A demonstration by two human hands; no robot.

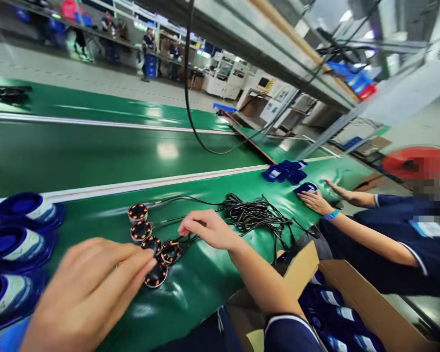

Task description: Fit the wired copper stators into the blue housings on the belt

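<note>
Several round black discs with orange dots (141, 231) lie in a curved row on the green bench mat (190, 288). Thin black cables run from them to a tangled bundle (254, 215). My left hand (91, 293) is close to the camera, fingertips touching the nearest disc (156, 275). My right hand (209, 227) rests on the cables just right of the discs, fingers curled loosely over them; whether it grips a cable is unclear.
Blue round housings (18, 234) are stacked at the left. A co-worker's hands (317, 200) press a blue part beside more blue parts (286, 172). An open cardboard box (352, 303) with blue items stands at the lower right. A black cable (190, 112) hangs overhead.
</note>
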